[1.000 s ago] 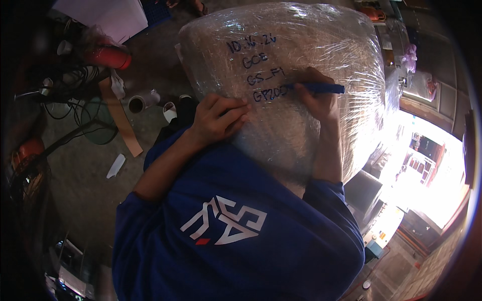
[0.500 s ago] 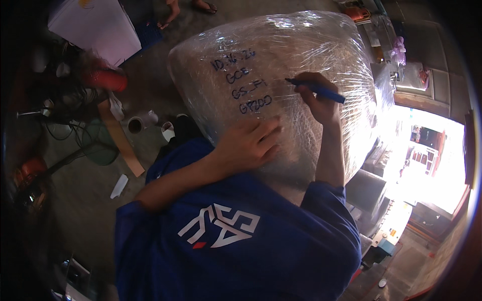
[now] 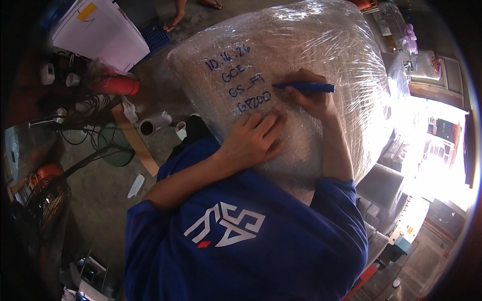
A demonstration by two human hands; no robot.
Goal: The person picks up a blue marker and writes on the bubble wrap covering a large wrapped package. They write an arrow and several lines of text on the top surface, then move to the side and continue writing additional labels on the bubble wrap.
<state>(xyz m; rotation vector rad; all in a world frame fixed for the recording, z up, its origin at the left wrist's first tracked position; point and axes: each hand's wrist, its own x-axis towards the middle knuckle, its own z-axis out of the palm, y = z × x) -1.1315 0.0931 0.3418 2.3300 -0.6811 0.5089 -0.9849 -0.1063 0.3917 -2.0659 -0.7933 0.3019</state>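
A large bundle wrapped in clear stretch film (image 3: pixel 336 45) fills the upper middle. Several lines of dark blue handwriting (image 3: pixel 232 83) run across its left part. My right hand (image 3: pixel 314 100) is closed around a blue marker pen (image 3: pixel 317 87). The pen's dark tip points left, close to the film at the right end of the lower lines; whether it touches cannot be made out. Below the writing, my left hand (image 3: pixel 253 138) rests on the film with its fingers stretched out and slightly apart, holding nothing.
At the left are a white box (image 3: pixel 103 35), a red cylinder (image 3: pixel 118 83), tangled cables, a cardboard strip (image 3: pixel 134 140) and a hollow roll (image 3: pixel 155 123) on the floor. Another person's foot (image 3: pixel 173 22) shows at the top. Grey blocks (image 3: pixel 380 185) stand at the right.
The marker has moved left and a little down, closer to the writing, and lies more level. The third line has an added stroke at its end. My left hand stays on the film.
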